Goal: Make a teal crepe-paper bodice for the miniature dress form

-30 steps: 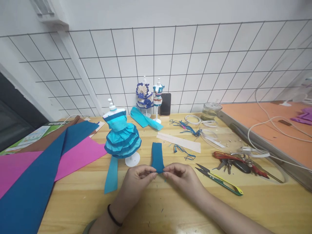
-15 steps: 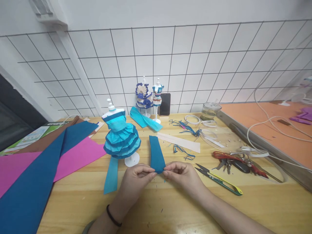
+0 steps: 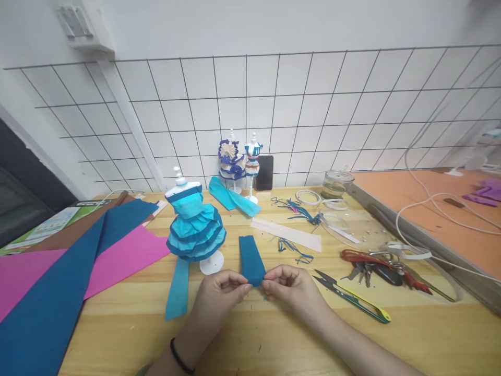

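A dark teal strip of crepe paper [image 3: 251,258] lies on the table in front of me, its near end folded over. My left hand [image 3: 223,295] pinches the near left corner between thumb and forefinger. At the near right corner, my right hand [image 3: 291,290] grips the same strip in a like pinch. Beyond my left hand stands a small white dress form [image 3: 195,219] in a tiered turquoise dress with dark teal edging. A turquoise strip [image 3: 178,290] lies beside its base. Yellow-and-green thread snips [image 3: 354,297] rest to the right of my right hand.
Large pink [image 3: 129,256] and blue paper sheets [image 3: 50,292] cover the left side. Behind are two smaller dress forms [image 3: 234,162], a phone [image 3: 265,173] and a twisted turquoise strip [image 3: 235,198]. To the right lie a cream strip [image 3: 285,233], paper scraps, keys [image 3: 368,271] and a glass jar [image 3: 334,183].
The far end of the teal strip has drawn nearer, so the strip looks shorter, with more of it folded at my fingers. The view has tilted up slightly.
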Action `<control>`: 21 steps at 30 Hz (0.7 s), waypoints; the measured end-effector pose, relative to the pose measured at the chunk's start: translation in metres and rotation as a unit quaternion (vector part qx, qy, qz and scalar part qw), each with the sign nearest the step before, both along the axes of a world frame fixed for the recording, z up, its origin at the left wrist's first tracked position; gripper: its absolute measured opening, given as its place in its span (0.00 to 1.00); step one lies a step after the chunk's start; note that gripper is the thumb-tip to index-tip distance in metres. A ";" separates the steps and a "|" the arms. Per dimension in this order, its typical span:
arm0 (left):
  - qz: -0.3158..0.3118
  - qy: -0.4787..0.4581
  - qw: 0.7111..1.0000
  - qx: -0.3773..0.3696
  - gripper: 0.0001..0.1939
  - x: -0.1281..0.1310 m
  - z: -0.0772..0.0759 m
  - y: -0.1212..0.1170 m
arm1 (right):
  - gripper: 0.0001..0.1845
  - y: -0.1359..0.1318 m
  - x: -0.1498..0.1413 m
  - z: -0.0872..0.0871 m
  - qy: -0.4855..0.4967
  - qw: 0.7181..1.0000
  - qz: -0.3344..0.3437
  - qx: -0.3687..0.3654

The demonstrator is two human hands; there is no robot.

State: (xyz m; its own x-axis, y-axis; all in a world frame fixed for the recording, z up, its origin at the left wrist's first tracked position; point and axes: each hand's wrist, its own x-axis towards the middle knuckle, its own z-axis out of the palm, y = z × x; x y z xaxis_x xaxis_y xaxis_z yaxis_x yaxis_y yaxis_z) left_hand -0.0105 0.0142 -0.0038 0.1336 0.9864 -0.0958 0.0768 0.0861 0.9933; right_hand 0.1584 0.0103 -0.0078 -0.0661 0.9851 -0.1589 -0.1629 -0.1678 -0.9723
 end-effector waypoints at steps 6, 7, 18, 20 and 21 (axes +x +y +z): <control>-0.013 -0.006 1.000 0.000 0.06 -0.001 -0.001 0.001 | 0.16 0.000 0.000 -0.003 0.007 1.000 0.005 -0.001; -0.015 -0.006 1.000 0.000 0.07 -0.001 -0.001 0.001 | 0.16 0.000 0.000 -0.003 0.007 1.000 0.005 0.000; -0.019 -0.004 0.999 -0.034 0.07 -0.002 0.006 0.003 | 0.15 -0.001 0.000 -0.005 0.000 1.000 0.007 0.001; -0.023 -0.003 0.999 -0.044 0.07 -0.002 0.007 0.003 | 0.14 -0.001 0.000 -0.005 0.000 1.000 0.008 0.001; -0.022 -0.007 0.998 -0.050 0.07 -0.002 0.007 0.003 | 0.14 -0.001 0.000 -0.004 0.001 1.000 0.009 0.001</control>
State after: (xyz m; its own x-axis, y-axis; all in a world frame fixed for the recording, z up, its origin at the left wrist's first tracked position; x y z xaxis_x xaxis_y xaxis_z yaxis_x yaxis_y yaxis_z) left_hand -0.0123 0.0174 0.0027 0.1777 0.9651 -0.1923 0.0696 0.1826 0.9807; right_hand 0.1587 0.0094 -0.0123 -0.0837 0.9841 -0.1568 -0.1616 -0.1687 -0.9723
